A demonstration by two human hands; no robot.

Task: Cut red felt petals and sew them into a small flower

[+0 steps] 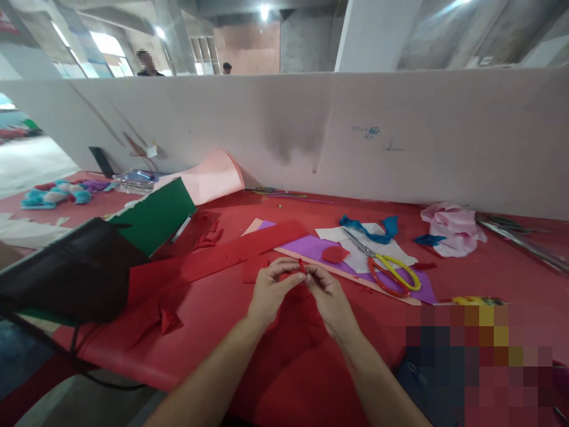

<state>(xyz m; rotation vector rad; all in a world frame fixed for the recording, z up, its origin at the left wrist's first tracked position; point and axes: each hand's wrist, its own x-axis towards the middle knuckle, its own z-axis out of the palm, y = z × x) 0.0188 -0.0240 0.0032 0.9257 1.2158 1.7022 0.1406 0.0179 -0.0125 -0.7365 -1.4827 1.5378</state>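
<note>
Fingertips of my left hand [276,289] and my right hand [323,292] meet in a pinch over the front of the table. Between them is a small piece of red fabric [301,265], mostly hidden by the fingers. Just beyond lie a long red fabric strip [222,259] and a purple sheet [306,244]. A red rounded scrap [335,254] rests on the purple sheet. To the right, scissors [371,254] with one red and one yellow handle lie with their blades across a white sheet [331,236].
A black bag [75,270] and a green board [160,216] stand at the left. Blue fabric [371,230] and crumpled pink fabric [453,228] lie at the right. A white partition [213,130] borders the red table [200,350]; two people are behind it.
</note>
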